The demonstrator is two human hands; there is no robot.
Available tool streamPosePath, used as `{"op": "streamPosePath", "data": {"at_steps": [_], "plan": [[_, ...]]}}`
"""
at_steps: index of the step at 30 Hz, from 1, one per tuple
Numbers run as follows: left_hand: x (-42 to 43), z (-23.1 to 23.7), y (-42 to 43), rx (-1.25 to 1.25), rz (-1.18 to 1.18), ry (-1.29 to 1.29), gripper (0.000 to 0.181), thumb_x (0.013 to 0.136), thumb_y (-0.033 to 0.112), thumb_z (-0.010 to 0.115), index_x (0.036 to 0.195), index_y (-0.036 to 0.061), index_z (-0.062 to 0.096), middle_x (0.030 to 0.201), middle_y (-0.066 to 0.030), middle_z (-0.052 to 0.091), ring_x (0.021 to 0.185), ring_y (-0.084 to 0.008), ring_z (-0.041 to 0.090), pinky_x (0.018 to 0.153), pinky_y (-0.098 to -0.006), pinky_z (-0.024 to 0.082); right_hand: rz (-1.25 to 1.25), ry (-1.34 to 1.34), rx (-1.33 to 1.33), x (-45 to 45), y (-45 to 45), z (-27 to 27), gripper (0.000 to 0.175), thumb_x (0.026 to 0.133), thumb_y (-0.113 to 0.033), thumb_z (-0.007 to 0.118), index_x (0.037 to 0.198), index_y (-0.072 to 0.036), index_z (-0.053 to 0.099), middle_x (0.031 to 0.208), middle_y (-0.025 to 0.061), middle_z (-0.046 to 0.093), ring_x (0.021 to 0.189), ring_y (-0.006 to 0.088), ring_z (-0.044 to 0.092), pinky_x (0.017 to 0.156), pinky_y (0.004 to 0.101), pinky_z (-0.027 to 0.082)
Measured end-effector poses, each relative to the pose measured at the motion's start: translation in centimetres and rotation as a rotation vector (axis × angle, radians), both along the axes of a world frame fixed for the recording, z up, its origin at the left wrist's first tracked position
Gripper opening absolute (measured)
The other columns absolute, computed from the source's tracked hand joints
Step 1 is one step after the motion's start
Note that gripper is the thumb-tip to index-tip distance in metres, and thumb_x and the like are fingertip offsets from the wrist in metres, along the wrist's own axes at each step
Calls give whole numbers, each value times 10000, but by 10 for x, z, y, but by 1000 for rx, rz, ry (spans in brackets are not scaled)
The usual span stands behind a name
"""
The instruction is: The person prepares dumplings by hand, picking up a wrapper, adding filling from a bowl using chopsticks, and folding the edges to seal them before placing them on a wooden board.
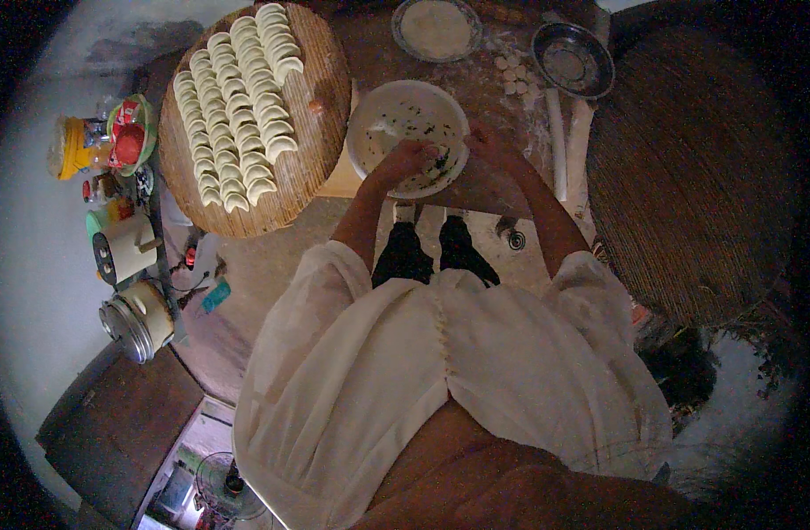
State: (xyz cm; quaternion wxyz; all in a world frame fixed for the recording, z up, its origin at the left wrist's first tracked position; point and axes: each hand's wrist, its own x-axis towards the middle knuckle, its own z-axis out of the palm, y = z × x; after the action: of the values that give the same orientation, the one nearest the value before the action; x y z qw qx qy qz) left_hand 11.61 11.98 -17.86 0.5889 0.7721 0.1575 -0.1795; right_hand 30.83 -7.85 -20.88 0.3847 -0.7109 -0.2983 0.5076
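Note:
A wide white bowl (385, 109) stands at the table's near edge, with dark green bits of filling (442, 159) stuck to its inside. My left hand (413, 159) reaches into the bowl, fingers bent beside the thickest patch of filling. Whether it holds something there is hard to tell. At the right rim, the fingers of my right hand (489, 142) grip the bowl's edge. To the left, rows of folded dumplings (236, 106) cover much of a round ridged board (312, 142).
Behind the bowl is a dish of flour (436, 28). Small dough rounds (516, 74), a dark metal basin (572, 59) and a pale rolling pin (557, 142) are to the right, beside a large round woven mat (690, 165). Jars (100, 189) and an appliance (126, 248) line the left.

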Motion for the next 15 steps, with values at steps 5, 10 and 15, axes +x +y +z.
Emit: {"op": "streamPosePath", "data": {"at_steps": [5,10,15], "plan": [[2,54,-3,-393,447,192,468,932,350,606,1259,15,583,1112,-93,650,990,-220,630,785,-350,544,-177,69,142,-23,-18,26,385,957,-272,598,1254,-32,548,1101,66,599,958,169,611,758,342,545],[-15,11,4,-137,375,-419,441,916,280,603,1266,16,557,1134,-121,633,1006,-249,615,809,-374,542,-283,105,179,-46,-33,-3,347,915,-226,658,1175,-4,602,1022,89,656,856,183,656,729,356,557],[-14,-21,22,273,798,-266,441,951,322,538,1206,-34,585,1124,-183,640,945,-299,644,802,-410,534,-432,167,13,-77,-2,83,342,896,-167,668,1174,19,597,874,101,684,678,147,647,646,311,540]]}}
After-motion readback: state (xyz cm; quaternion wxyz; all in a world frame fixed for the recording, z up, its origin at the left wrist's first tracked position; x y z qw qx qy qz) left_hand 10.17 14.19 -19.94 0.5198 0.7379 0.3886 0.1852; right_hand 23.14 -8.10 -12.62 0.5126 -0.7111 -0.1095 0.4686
